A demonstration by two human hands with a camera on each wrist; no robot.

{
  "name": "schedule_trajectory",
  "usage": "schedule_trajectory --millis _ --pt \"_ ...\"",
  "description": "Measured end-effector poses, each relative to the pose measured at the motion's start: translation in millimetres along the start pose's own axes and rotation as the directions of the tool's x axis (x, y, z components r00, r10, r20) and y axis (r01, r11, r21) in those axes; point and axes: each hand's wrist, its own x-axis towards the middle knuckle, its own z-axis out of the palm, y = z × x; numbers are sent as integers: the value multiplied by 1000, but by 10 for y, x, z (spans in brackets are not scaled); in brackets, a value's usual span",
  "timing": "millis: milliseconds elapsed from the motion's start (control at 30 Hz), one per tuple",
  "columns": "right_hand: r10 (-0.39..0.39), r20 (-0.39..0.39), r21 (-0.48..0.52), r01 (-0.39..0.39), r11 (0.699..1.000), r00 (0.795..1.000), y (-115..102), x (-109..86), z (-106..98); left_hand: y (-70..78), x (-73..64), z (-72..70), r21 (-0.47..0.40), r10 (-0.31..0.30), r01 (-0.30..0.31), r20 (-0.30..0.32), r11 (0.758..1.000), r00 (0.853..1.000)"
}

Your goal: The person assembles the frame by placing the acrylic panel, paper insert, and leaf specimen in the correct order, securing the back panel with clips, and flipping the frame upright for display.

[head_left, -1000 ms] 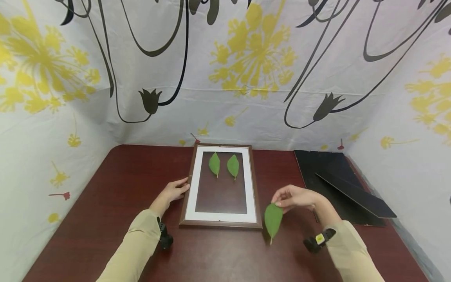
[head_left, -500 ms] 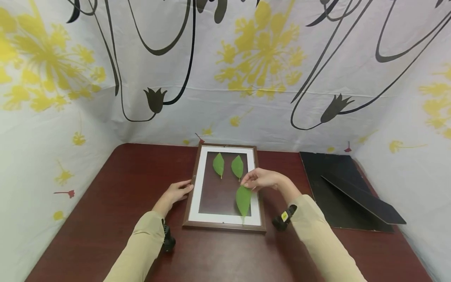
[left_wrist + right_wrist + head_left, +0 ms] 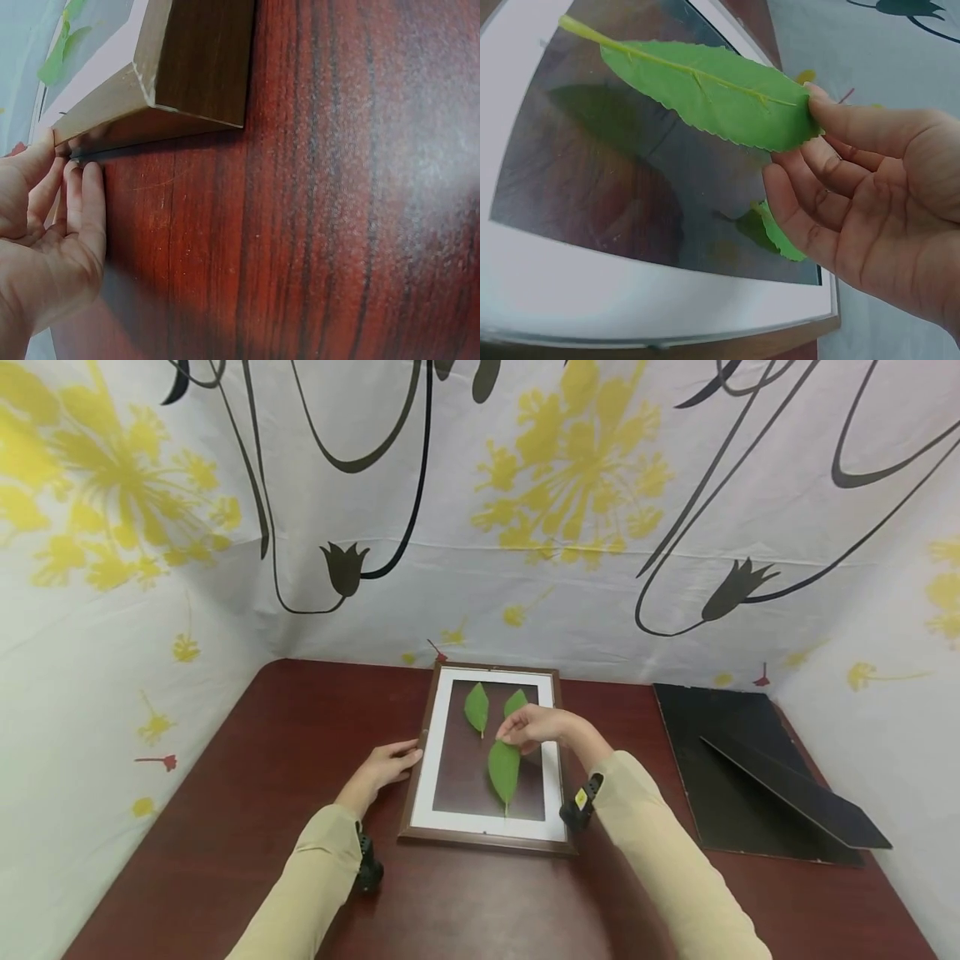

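A picture frame (image 3: 487,841) with a brown rim, white mat and glass lies on the table. Two green leaves sit on its upper part, one at left (image 3: 476,707), the other (image 3: 515,701) partly behind my right hand (image 3: 538,727). That hand pinches a third leaf (image 3: 504,770) by its broad end between thumb and fingers, over the glass. In the right wrist view this leaf (image 3: 712,97) hovers above its reflection, stem pointing away from the hand. My left hand (image 3: 382,768) holds the frame's left edge, thumb against the rim (image 3: 199,67) in the left wrist view.
A black board (image 3: 738,760) lies on the right of the dark red table (image 3: 322,710). A second black panel (image 3: 795,789) leans tilted on it. A patterned white cloth (image 3: 420,577) rises behind the table and along both sides.
My right hand has carried the leaf from right of the frame leftward over the glass. My left hand stays at the frame's left edge. The head view has shifted slightly.
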Motion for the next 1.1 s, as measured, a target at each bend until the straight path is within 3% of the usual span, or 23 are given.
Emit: schedule_trajectory --millis 233,533,833,1100 --pt "4 -35 -42 -5 999 999 -25 -4 -15 50 5 57 -43 -5 5 6 999 1000" --pt "-21 -159 74 33 997 987 118 -300 -185 90 21 59 -55 -15 16 17 998 1000" --pt "61 -346 172 0 985 936 629 -760 -269 89 34 4 -35 -2 3 32 999 999" --pt "170 -388 263 -68 962 906 1120 -1176 -285 57 -16 6 -41 -6 8 43 999 999"
